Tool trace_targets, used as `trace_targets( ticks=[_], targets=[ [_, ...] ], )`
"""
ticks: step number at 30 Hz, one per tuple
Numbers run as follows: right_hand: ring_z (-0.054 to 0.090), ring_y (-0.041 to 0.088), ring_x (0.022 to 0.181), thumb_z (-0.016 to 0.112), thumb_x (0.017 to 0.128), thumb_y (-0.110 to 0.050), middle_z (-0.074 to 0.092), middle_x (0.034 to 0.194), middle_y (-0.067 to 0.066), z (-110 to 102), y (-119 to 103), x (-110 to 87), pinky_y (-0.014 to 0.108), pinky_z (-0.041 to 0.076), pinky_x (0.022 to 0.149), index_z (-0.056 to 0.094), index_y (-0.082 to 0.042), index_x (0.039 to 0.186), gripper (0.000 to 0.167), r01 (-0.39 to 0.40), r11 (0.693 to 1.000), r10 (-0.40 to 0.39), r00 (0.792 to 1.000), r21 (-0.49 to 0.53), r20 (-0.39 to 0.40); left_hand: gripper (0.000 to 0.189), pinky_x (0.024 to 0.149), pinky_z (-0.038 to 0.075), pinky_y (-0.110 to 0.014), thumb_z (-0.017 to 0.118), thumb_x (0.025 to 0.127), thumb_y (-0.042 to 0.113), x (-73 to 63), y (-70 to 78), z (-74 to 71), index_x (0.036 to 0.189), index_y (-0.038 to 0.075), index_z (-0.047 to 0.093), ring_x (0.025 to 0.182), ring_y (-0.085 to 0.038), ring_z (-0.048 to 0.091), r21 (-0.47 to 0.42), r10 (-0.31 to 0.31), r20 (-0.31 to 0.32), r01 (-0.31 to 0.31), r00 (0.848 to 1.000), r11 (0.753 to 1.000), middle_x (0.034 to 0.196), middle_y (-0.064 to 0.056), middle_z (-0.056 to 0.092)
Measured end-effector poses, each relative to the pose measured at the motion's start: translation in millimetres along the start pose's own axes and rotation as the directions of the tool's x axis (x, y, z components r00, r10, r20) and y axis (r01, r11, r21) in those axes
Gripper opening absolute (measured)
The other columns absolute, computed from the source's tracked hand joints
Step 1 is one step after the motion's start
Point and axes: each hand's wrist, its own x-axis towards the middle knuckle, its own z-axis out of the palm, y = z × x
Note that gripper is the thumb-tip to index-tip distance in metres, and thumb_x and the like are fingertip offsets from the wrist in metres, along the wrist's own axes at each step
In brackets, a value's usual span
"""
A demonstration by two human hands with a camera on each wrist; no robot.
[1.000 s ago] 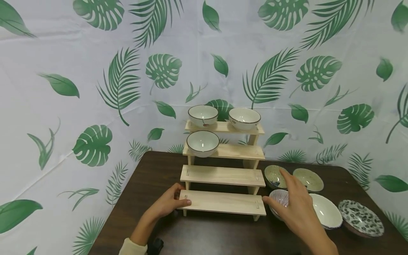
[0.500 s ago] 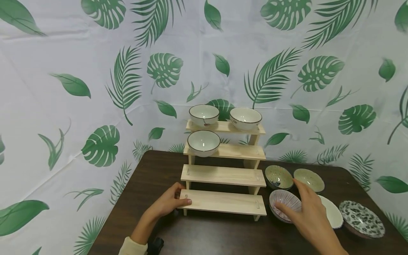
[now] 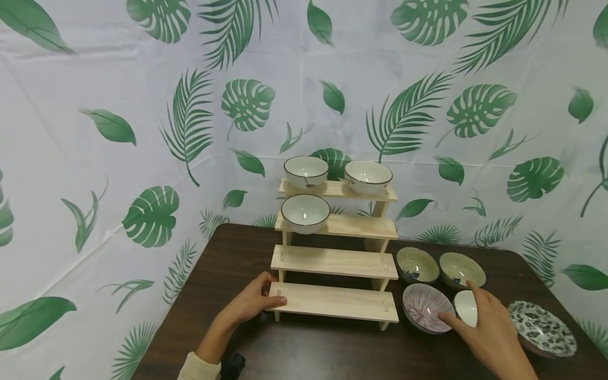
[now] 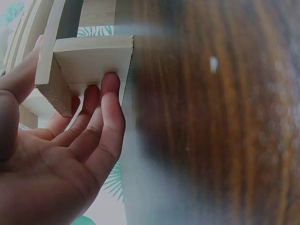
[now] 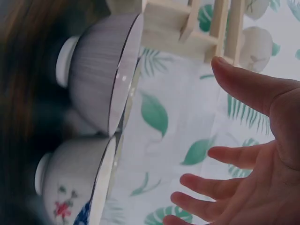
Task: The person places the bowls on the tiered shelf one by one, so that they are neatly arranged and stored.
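Observation:
My left hand (image 3: 254, 302) grips the lowest step of the wooden tiered shelf (image 3: 332, 302) at its left end, thumb on top. In the left wrist view its fingers (image 4: 112, 101) curl under the board against the leg. My right hand (image 3: 494, 330) hovers with spread fingers over a white bowl (image 3: 465, 307), hiding much of it. The right wrist view shows that bowl with a red flower (image 5: 70, 187) on its side, beside a purple-striped bowl (image 5: 101, 70). The palm of the right hand (image 5: 262, 173) holds nothing.
Two white bowls with dark rims, a left one (image 3: 306, 171) and a right one (image 3: 368, 177), stand on the top step. Another white bowl (image 3: 305, 214) sits one step lower. Two speckled green bowls (image 3: 418, 265) and a black-patterned bowl (image 3: 541, 328) stand on the dark table (image 3: 332, 353).
My right hand has moved right and slightly down, from beside the shelf past the purple-striped bowl to over the white bowl. My left hand has kept its grip on the shelf.

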Motion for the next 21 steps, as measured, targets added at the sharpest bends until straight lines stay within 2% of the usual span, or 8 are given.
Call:
trace_targets(
  ticks=[9, 14, 16, 21],
  targets=[
    [0.041, 0.066, 0.12, 0.07, 0.09, -0.062, 0.037, 0.139, 0.048, 1.8, 28.0, -2.8, 0.076, 0.04, 0.085, 0.024, 0.016, 0.152, 0.11, -0.068, 0.997, 0.068, 0.998, -0.023, 0.011, 0.055, 0.073, 0.049, -0.032, 0.081, 0.09, 0.025, 0.3, 1.3, 0.4, 0.125, -0.005, 0.051, 0.087, -0.019, 0.061, 0.001, -0.013, -0.003, 0.013, 1.0, 1.0, 0.106, -0.015, 0.065],
    [0.038, 0.067, 0.121, 0.07, 0.089, -0.064, 0.033, 0.14, 0.049, 1.3, 43.0, -3.7, 0.079, 0.041, 0.086, 0.022, 0.016, 0.152, 0.113, -0.16, 0.986, 0.161, 0.986, -0.037, 0.051, 0.056, 0.073, 0.049, -0.032, 0.081, 0.089, 0.025, 0.5, 0.0, 0.7, 0.125, -0.005, 0.051, 0.087, -0.018, 0.06, 0.007, -0.006, -0.004, 0.006, 1.0, 1.0, 0.106, -0.014, 0.064],
    [0.036, 0.067, 0.122, 0.072, 0.087, -0.065, 0.031, 0.141, 0.049, 0.8, 48.5, -3.7, 0.079, 0.04, 0.087, 0.022, 0.015, 0.152, 0.115, -0.218, 0.975, 0.22, 0.973, -0.041, 0.064, 0.055, 0.073, 0.049, -0.032, 0.081, 0.089, 0.025, 0.5, -0.1, 0.9, 0.125, -0.005, 0.051, 0.087, -0.018, 0.06, 0.005, -0.001, -0.003, 0.001, 1.0, 1.0, 0.107, -0.015, 0.064],
    [0.037, 0.068, 0.124, 0.073, 0.086, -0.066, 0.032, 0.139, 0.051, -1.6, 64.9, -0.6, 0.078, 0.039, 0.095, 0.022, 0.02, 0.15, 0.118, -0.266, 0.961, 0.271, 0.959, -0.074, 0.084, 0.056, 0.073, 0.049, -0.032, 0.081, 0.09, 0.024, -0.4, 1.0, 0.1, 0.125, -0.007, 0.051, 0.087, -0.019, 0.059, 0.001, 0.002, -0.001, -0.002, 1.0, 1.0, 0.107, -0.016, 0.064]
  ],
)
